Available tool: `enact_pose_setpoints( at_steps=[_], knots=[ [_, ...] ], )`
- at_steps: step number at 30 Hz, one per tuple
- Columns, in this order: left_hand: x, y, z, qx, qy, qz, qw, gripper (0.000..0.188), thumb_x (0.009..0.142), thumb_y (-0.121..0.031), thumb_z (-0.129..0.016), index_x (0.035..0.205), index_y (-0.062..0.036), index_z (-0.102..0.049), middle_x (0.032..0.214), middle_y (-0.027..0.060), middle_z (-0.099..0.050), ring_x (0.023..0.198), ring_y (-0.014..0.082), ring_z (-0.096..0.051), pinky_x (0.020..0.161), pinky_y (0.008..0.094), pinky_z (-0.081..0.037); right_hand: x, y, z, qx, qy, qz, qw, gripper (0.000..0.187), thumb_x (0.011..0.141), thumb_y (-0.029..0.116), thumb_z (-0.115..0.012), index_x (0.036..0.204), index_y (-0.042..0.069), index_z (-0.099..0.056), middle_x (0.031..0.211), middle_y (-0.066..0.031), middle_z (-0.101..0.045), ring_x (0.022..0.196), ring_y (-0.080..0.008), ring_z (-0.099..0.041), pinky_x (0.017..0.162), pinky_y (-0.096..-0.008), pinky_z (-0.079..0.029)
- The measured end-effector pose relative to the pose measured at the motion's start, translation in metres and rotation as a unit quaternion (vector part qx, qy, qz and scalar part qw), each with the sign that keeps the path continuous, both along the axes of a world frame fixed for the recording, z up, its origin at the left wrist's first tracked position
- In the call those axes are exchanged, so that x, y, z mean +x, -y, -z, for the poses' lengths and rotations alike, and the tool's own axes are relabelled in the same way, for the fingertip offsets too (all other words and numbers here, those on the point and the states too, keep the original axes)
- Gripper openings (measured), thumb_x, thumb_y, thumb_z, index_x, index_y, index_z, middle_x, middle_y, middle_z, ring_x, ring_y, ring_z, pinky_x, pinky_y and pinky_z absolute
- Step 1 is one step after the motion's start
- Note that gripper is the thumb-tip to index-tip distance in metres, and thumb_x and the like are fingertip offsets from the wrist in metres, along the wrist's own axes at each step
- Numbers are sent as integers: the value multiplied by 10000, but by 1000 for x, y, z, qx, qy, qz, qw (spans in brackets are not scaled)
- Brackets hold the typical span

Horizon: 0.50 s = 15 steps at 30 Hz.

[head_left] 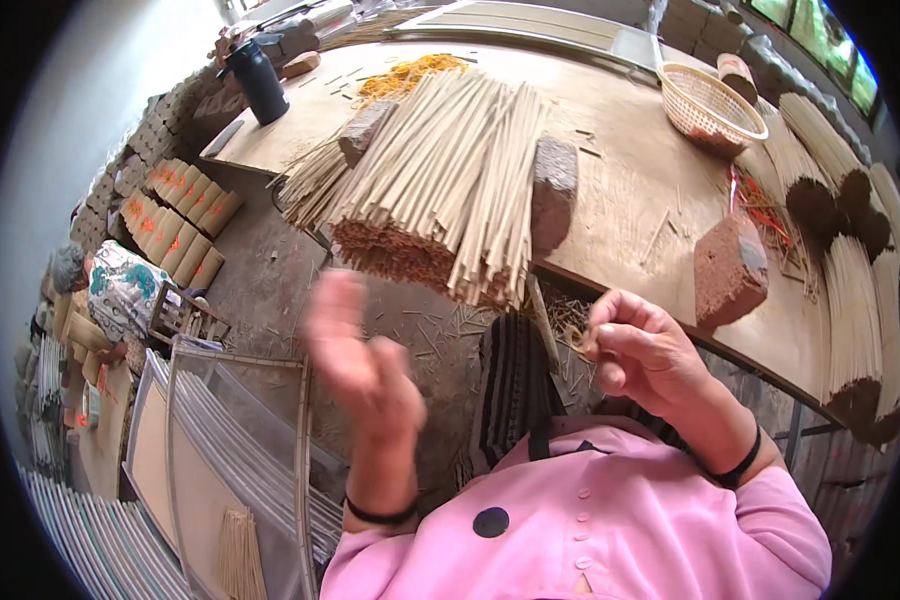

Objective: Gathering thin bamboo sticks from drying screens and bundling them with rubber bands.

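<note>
My left hand (355,355) is raised in front of the table, blurred by motion, its fingers stretched out and nothing visible in it. On the right, my right hand (655,352) has thumb and fingers pinched together. A thin yellowish loop, apparently a rubber band (576,338), shows at its fingertips. Just beyond both hands lies a large stack of thin tan sticks (440,170), their reddish-brown ends toward me. A brick (554,190) stands against the stack's right side and another brick (365,130) against its left. Neither hand touches the stack.
A third brick (732,268) stands on the table (625,220). Farther back are a woven basket (705,105), a heap of orange-yellow bands (410,75) and a dark bottle (257,82). Stick bundles (850,320) line the right. Framed mesh screens (240,400) and a seated person (125,290) are left.
</note>
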<state>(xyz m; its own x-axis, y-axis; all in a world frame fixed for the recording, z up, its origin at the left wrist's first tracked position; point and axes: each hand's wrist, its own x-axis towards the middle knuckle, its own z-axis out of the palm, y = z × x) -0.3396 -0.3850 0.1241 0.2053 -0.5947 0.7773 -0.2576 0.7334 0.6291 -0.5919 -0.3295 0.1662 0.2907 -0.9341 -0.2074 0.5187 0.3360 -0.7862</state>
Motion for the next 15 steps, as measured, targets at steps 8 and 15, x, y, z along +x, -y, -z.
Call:
enact_pose_setpoints(
  at_steps=[8, 15],
  knots=[
    [-44, -69, -10, 47, 229, -115, 966, 404, 829, -187, -683, 1156, 11, -551, 1123, 149, -560, 987, 231, -534, 858, 332, -439, 22, -10, 15, -46, -2, -33, 998, 74, 894, 110, -593, 935, 54, -568, 684, 11, -533, 538, -64, -492, 477, -190, -389],
    [-50, -50, -43, -112, 414, -73, 900, 461, 901, -406, -542, 1203, -59, -579, 1257, 221, -496, 1221, 356, -416, 1023, 453, -303, 14, -14, 12, -73, 25, 13, 997, 70, 890, 99, -591, 931, 50, -564, 742, 0, -566, 575, -64, -516, 515, -202, -433]
  ],
)
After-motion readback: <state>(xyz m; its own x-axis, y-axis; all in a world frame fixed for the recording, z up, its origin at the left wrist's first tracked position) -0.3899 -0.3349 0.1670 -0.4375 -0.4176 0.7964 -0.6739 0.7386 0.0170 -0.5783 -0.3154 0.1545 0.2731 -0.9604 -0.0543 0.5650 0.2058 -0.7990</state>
